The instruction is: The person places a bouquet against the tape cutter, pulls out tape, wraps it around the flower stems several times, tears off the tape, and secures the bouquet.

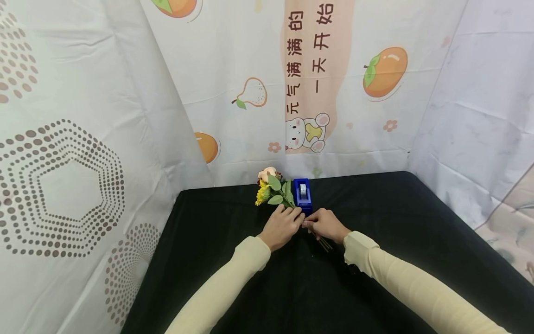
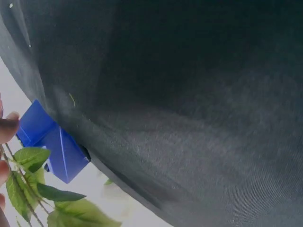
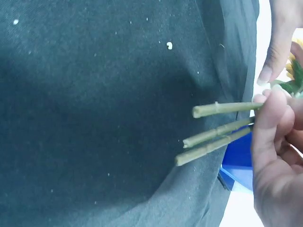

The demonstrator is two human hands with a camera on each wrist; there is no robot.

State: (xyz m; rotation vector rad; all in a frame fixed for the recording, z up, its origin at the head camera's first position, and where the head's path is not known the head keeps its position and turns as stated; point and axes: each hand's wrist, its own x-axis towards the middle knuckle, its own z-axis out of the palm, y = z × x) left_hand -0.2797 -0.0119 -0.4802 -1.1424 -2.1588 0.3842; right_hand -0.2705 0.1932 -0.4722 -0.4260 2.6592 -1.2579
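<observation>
A small bouquet (image 1: 270,189) of a pink rose, yellow flowers and green leaves lies on the black tablecloth (image 1: 233,278). Its three cut stems (image 3: 218,127) point toward me. My left hand (image 1: 293,215) grips the stems just below the leaves (image 2: 31,158), its fingertips (image 2: 7,127) showing at the left wrist view's edge. My right hand (image 1: 312,223) curls round the same stems a little lower, with the stem ends (image 1: 324,244) sticking out behind it. A blue tape dispenser (image 1: 302,194) stands right behind both hands, touching the bouquet's leaves.
The black-covered table has patterned white curtains along its back and both sides. The dispenser (image 2: 52,142) sits near the table's far edge. Bare black cloth stretches to the left, to the right and toward me.
</observation>
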